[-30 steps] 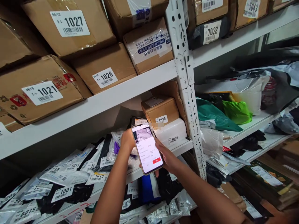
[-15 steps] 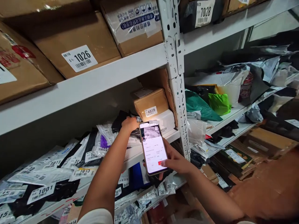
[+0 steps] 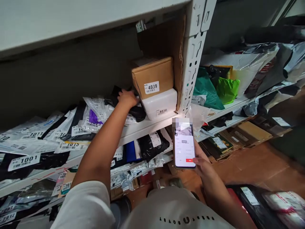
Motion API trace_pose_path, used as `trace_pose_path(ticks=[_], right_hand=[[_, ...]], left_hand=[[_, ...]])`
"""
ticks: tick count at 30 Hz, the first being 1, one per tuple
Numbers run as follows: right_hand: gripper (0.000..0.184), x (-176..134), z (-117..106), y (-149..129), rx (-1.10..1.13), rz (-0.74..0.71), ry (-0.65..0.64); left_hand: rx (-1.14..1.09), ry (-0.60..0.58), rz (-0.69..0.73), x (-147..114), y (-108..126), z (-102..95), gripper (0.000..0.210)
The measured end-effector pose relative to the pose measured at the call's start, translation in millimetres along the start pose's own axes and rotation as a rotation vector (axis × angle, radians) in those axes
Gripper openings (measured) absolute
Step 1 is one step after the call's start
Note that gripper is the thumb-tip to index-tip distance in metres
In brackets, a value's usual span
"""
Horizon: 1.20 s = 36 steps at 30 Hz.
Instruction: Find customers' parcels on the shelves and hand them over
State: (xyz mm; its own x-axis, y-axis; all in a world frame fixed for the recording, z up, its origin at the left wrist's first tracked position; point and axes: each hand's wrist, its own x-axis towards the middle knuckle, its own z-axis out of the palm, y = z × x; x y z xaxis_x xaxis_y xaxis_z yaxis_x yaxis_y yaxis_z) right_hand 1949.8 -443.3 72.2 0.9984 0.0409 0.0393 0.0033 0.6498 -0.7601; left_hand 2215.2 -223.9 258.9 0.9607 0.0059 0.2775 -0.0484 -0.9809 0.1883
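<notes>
My left hand [image 3: 128,99] reaches onto the middle shelf, its fingers apart and bent over a black plastic parcel [image 3: 138,113]; the fingertips are partly lost against dark packaging. Just right of it, a brown cardboard box [image 3: 164,76] labelled 4039 sits on a white box [image 3: 152,106] labelled 4038. A smartphone [image 3: 183,149] with a lit screen is held upright in my right hand [image 3: 201,160], in front of the shelf. My right thumb lies at the red button near the bottom of the screen.
Labelled poly mailers [image 3: 35,135] line the shelf to the left. A white perforated post [image 3: 193,63] divides it from another rack with green bags [image 3: 227,90]. Below lie a black parcel [image 3: 154,144] and small packets. Cartons [image 3: 252,133] and wrapped parcels [image 3: 250,197] stand lower right.
The view has tilted down and moved closer to the shelf. The phone has shifted rightward, away from the boxes, and its screen content differs. My left hand stays by the black parcels.
</notes>
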Motion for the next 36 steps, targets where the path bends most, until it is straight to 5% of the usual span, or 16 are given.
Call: trace_pose_path(ticks=[1, 3, 4, 6, 7, 8, 10, 13, 15, 24, 29, 36], right_hand=[[0.085, -2, -3, 7, 0.001, 0.000, 0.030], [0.080, -5, -5, 21, 0.026, 0.036, 0.049], [0.078, -6, -4, 27, 0.042, 0.068, 0.047], [0.075, -7, 1, 38, 0.065, 0.145, 0.041], [0.073, -7, 5, 44, 0.070, 0.177, 0.036], [0.070, -5, 9, 50, 0.070, 0.199, 0.034], [0.062, 0, 16, 64, 0.058, 0.216, 0.041], [0.052, 8, 22, 89, 0.054, 0.213, 0.115], [0.048, 12, 24, 105, 0.057, 0.228, 0.176], [0.045, 8, 27, 148, -0.080, 0.256, 0.283], [0.046, 1, 25, 158, -0.106, 0.253, 0.275], [0.053, -8, 10, 152, -0.117, 0.229, -0.008]], left_hand=[[-0.022, 0.076, 0.062, -17, -5, -5.9, 0.049], [-0.151, 0.518, 0.292, -67, -18, -10.4, 0.043], [-0.237, 0.648, 0.423, -97, -24, -6.8, 0.042], [-0.477, 0.703, 0.564, -163, -32, 14.1, 0.030], [-0.598, 0.492, 0.571, -194, -34, 30.9, 0.023], [-0.712, 0.151, 0.503, -221, -34, 50.8, 0.022], [-1.047, -0.313, 0.199, -263, -33, 94.4, 0.032], [-1.512, -0.587, -0.218, -293, -34, 149.3, 0.045], [-1.739, -0.703, -0.404, -300, -39, 169.1, 0.056], [-1.838, -1.039, -0.658, -322, -66, 173.5, 0.077], [-1.835, -0.951, -0.663, -330, -74, 179.1, 0.074], [-1.934, -0.809, -0.627, -335, -91, 188.1, 0.061]])
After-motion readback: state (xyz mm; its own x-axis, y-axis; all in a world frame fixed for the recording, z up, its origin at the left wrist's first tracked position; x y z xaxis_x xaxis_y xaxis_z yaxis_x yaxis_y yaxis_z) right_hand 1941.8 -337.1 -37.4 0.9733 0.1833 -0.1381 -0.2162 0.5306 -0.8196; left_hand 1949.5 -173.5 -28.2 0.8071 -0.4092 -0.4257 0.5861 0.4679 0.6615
